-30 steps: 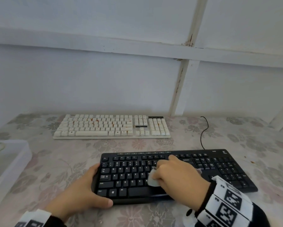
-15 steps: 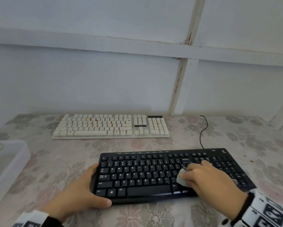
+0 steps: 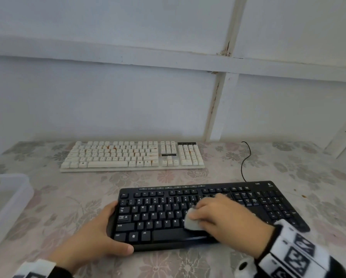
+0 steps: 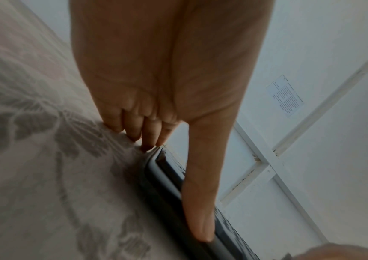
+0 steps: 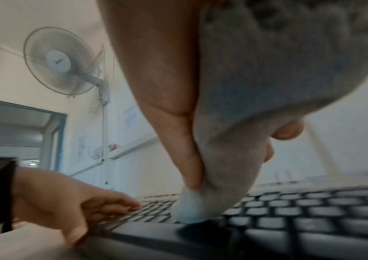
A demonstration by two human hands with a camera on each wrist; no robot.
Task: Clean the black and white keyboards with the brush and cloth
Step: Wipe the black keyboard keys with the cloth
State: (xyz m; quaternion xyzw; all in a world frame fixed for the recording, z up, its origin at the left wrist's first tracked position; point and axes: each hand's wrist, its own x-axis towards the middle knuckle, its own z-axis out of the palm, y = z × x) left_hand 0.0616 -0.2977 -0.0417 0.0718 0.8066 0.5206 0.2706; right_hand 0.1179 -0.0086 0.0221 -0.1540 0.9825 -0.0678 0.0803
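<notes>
The black keyboard (image 3: pixel 258 199) lies near me on the floral tablecloth. My left hand (image 3: pixel 96 235) grips its left front corner, with the thumb (image 4: pixel 200 202) laid along the front edge and the fingers (image 4: pixel 138 126) curled against the left end. My right hand (image 3: pixel 226 215) pinches a folded grey cloth (image 3: pixel 192 220) and presses it onto the keys above the space bar. In the right wrist view the cloth (image 5: pixel 234 158) is bunched under the thumb and touches the keys (image 5: pixel 289 207). The white keyboard (image 3: pixel 132 156), with orange stains, lies farther back.
A translucent plastic bin (image 3: pixel 9 205) stands at the table's left edge. The black keyboard's cable (image 3: pixel 246 161) curls back toward the wall (image 3: pixel 128 97), which rises close behind the white keyboard. A few crumbs (image 3: pixel 303 196) lie on the cloth to the right.
My right hand swept the cloth to the right end of the letter keys, then came back left to the middle. The left hand has kept its hold on the corner.
</notes>
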